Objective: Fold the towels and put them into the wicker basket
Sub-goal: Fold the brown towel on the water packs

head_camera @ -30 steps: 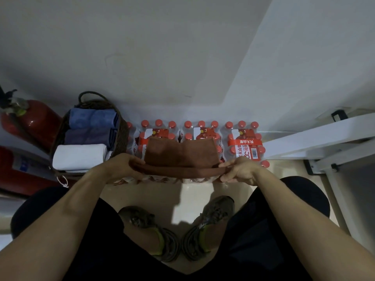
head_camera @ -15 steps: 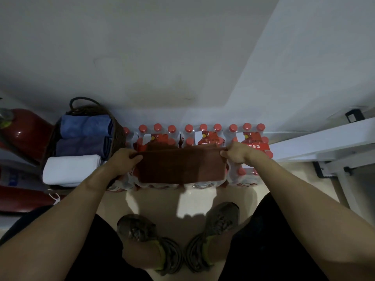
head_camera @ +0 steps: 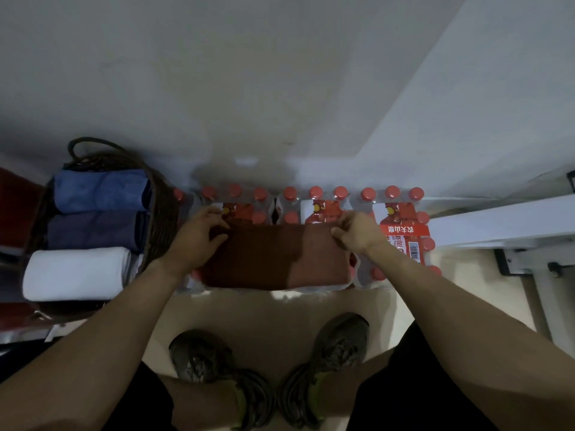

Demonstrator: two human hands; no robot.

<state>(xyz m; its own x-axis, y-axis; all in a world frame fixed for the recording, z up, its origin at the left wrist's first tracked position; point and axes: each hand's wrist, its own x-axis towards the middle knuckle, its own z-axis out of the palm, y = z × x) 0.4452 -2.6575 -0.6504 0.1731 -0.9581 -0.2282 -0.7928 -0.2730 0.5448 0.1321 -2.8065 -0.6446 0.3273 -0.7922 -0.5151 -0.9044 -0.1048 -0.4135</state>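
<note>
A brown towel (head_camera: pixel 273 256) lies folded flat on top of shrink-wrapped packs of red-capped bottles (head_camera: pixel 401 231). My left hand (head_camera: pixel 196 241) pinches its far left corner, and my right hand (head_camera: pixel 356 233) pinches its far right corner. To the left stands the wicker basket (head_camera: pixel 158 219), which holds a folded blue towel (head_camera: pixel 99 189), a dark purple towel (head_camera: pixel 93 230) and a white towel (head_camera: pixel 77 273) side by side.
A white wall rises right behind the bottle packs. Red fire extinguishers (head_camera: pixel 12 206) lie left of the basket. A white frame (head_camera: pixel 497 222) and its black bracket stand at the right. My two shoes (head_camera: pixel 264 377) rest on the beige floor below.
The brown towel, held up as a thin folded band a second ago, has come down flat onto the bottle packs. Both hands moved forward to its far corners.
</note>
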